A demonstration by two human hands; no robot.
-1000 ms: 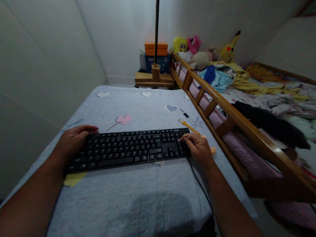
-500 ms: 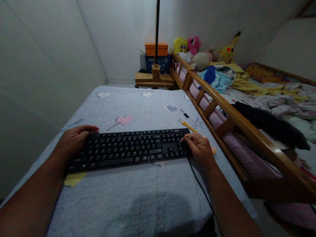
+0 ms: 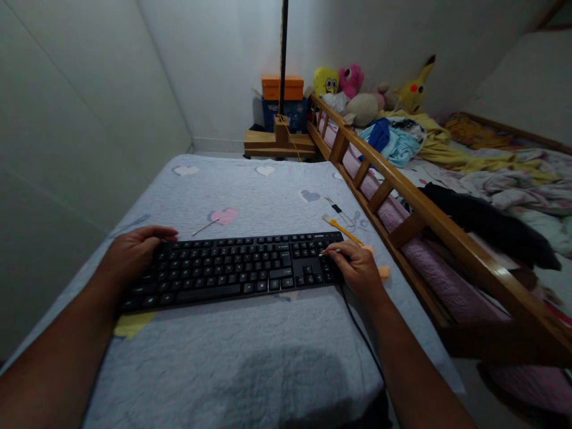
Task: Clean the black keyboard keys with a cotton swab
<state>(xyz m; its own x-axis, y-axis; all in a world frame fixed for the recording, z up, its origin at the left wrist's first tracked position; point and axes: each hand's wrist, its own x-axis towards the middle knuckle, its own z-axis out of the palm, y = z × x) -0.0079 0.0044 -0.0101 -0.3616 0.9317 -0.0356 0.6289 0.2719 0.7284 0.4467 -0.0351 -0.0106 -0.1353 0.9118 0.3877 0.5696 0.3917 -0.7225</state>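
A black keyboard (image 3: 232, 265) lies flat on the quilted cloth (image 3: 214, 369), its cable running off the right end. My left hand (image 3: 134, 253) is closed around the keyboard's left end, thumb side up. Over the number pad, my right hand (image 3: 357, 268) pinches a cotton swab (image 3: 323, 254), whose white tip meets the keys at the pad's left side. Some number keys are hidden under my right fingers. Behind the keyboard rests a second cotton swab (image 3: 205, 227), beside a pink heart print.
A yellow-handled brush (image 3: 343, 230), a thin wire tool with a black band (image 3: 336, 208) and an orange piece (image 3: 383, 273) lie near my right hand. A wooden bed rail (image 3: 393, 179) borders the right side. An orange box (image 3: 282, 88) stands at the back.
My right hand has shifted slightly left, bringing the swab tip to the left edge of the number pad. My left hand and the keyboard stay nearly in place.
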